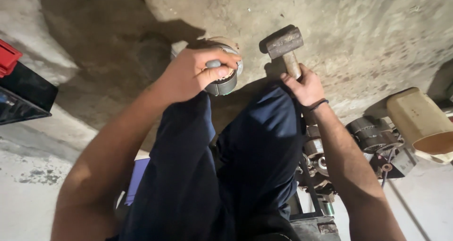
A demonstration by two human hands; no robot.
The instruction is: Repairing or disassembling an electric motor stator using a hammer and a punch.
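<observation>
Head view shows your left hand [193, 76] clamped over a round metal housing [225, 78] on the concrete floor [368, 28], while your right hand [306, 86] grips a hammer [284, 45] beside it. At far right lies a tan plastic jug [422, 123]; at far left, a red-and-black box [19, 92].

The left hand [191, 76] covers most of a round metal part [227, 78]; the right hand [304, 86] hides the hammer [284, 43] handle's lower end; the tan container [421, 122] runs off frame.
</observation>
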